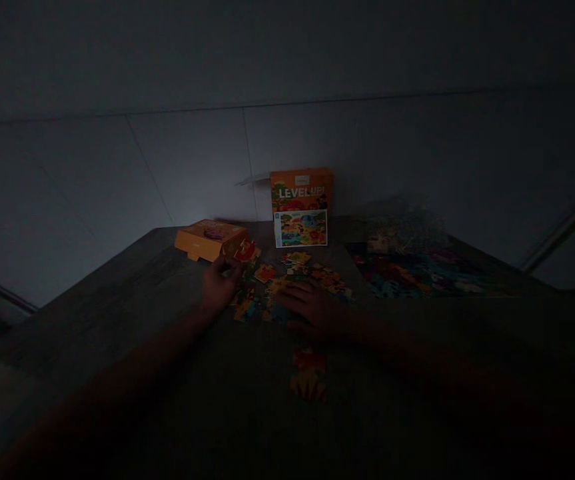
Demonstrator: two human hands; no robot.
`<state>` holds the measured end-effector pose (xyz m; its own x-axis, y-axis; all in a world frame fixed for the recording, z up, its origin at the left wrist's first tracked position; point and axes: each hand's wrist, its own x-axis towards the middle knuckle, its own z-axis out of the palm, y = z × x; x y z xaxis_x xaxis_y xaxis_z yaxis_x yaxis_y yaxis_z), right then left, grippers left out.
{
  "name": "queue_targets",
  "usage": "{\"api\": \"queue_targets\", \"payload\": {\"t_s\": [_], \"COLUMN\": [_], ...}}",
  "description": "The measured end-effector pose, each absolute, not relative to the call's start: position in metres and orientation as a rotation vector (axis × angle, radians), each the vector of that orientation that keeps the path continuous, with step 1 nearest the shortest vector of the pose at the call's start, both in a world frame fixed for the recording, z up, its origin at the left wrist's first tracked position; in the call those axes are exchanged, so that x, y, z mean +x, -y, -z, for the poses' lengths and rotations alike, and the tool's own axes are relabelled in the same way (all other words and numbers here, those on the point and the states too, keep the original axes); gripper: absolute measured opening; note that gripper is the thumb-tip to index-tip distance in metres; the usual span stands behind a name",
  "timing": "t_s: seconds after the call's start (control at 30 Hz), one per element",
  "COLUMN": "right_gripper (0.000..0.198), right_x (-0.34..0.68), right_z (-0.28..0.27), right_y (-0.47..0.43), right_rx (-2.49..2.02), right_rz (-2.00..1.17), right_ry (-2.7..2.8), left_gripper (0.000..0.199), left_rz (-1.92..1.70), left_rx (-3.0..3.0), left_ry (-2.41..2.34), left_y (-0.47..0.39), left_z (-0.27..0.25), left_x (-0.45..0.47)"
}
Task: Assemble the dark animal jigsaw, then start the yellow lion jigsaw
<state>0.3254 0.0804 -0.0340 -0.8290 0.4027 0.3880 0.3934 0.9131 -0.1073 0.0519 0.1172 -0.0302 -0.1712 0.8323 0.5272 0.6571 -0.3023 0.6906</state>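
My left hand (218, 285) is at the left side of a loose pile of jigsaw puzzle pieces (298, 259), its fingers curled in a pinch. A red and yellow puzzle piece (247, 251) shows tilted at those fingertips and appears to be held. Flat over the middle of the pile lies my right hand (314, 308), fingers spread and touching pieces, some of which it covers. Closer to me, two puzzle pieces (308, 385) with red and yellow print sit one above the other, seemingly joined. The light is very dim, so fine detail is lost.
An orange "LEVEL UP!" box (302, 180) stands upright at the back, a picture card (301, 229) leaning on its front. To the left lies a smaller orange box (211, 239). Colourful printed sheet (417, 273) and crumpled clear plastic (407, 227) are at right. A wall (192, 160) closes the back.
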Motion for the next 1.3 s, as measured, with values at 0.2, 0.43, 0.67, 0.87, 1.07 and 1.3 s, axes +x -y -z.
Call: {"api": "queue_targets", "payload": {"t_s": [0.2,0.43,0.67,0.87,1.07,1.3], "right_gripper": [0.061,0.025,0.018,0.020,0.021,0.020], "right_x": [0.326,0.328,0.329,0.328,0.336,0.351], "right_z": [0.030,0.034,0.038,0.036,0.023,0.035], "right_y": [-0.081,-0.086,-0.095,-0.095,-0.063,-0.020], "right_rx": [-0.496,-0.679,-0.816,-0.883,-0.892,-0.933], "right_rz": [-0.141,-0.240,-0.358,-0.380,-0.478,-0.895], "right_ry": [2.536,2.020,1.875,1.799,1.907,2.113], "left_gripper": [0.032,0.025,0.021,0.021,0.025,0.023], "left_rz": [-1.183,-0.752,-0.762,-0.997,-0.655,-0.777], "left_rx": [2.153,2.534,2.955,3.043,3.056,2.964], "left_ry": [-1.237,-0.921,-0.983,-0.793,-0.288,-0.782], "left_y": [-0.092,-0.085,-0.099,-0.075,0.003,0.033], "left_z": [0.034,0.024,0.027,0.016,0.024,0.033], "left_x": [0.076,0.078,0.072,0.082,0.111,0.100]}}
